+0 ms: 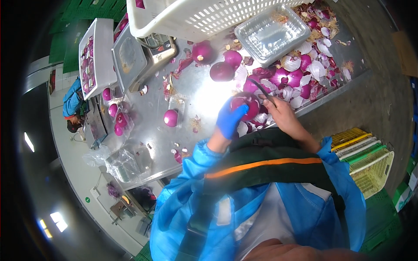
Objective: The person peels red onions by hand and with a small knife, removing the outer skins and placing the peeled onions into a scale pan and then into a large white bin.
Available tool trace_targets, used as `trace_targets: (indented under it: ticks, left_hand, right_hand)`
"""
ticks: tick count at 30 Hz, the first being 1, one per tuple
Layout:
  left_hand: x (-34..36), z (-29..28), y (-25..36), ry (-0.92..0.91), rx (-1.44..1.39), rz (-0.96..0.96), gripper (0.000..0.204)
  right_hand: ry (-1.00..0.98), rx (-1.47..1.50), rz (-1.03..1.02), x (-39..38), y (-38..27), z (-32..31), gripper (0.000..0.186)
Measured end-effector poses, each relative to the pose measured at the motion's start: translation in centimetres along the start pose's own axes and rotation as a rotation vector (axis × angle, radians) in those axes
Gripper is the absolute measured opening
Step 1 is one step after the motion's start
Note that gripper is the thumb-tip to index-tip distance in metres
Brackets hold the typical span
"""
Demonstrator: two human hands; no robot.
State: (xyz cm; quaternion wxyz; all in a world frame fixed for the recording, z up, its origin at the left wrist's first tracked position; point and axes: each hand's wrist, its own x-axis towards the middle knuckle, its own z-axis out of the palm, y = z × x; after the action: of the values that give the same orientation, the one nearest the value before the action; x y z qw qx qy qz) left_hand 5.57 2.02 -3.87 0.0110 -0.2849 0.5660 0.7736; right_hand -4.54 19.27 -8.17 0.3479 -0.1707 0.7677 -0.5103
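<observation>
My left hand (228, 121), in a blue glove, is closed round a large red onion (249, 105) above the near edge of the metal table. Beside it my bare right hand (284, 115) grips a small knife (260, 88), its dark, slightly curved blade pointing up and to the left over the onion. The knife's handle is mostly hidden by my fingers. Purple and white onion skins (300, 78) lie heaped just beyond and to the right of my hands. Farther off, whole red onions (222, 71) rest on the table.
A clear plastic tray (273, 35) sits beyond the peelings, before a white perforated crate (209, 21). Left of these stands a weighing scale (150, 56). One onion (170, 118) lies in a clear tray; plastic bags (124, 163) lie near the left corner. Stacked crates (365, 163) stand right.
</observation>
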Motion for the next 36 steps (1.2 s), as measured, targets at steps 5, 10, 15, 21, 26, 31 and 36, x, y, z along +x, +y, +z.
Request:
trace_targets:
  ticks: [5,10,15,21,26,31,36]
  left_hand:
    - [0.5,0.1,0.6,-0.020,-0.156,-0.066,0.047]
    - [0.6,0.8,1.2,-0.057,-0.154,-0.044,0.048]
    - [0.3,-0.2,0.4,-0.069,-0.110,-0.051,0.049]
    - [0.3,0.4,1.0,-0.105,-0.231,-0.076,0.048]
    - [0.6,-0.5,0.9,-0.121,-0.153,-0.077,0.047]
    - [0.6,-0.1,2.1,-0.121,-0.060,-0.050,0.043]
    - [1.1,-1.5,0.2,-0.183,0.270,0.023,0.051]
  right_hand:
    - [-0.047,-0.028,-0.075,-0.1,-4.5,-1.3,0.044]
    - [0.109,-0.068,-0.277,-0.2,-3.3,-1.0,0.036]
    - [0.237,-0.403,-0.503,-0.2,-3.6,-0.5,0.017]
    - [0.254,-0.408,-0.154,1.2,-1.3,-1.5,0.031]
    - [0.147,-0.346,-0.534,-0.1,-4.6,-1.6,0.042]
    - [0.177,-0.491,-0.644,-0.1,-5.1,-2.0,0.041]
    - [0.177,-0.659,-0.665,0.4,-4.9,-1.6,0.022]
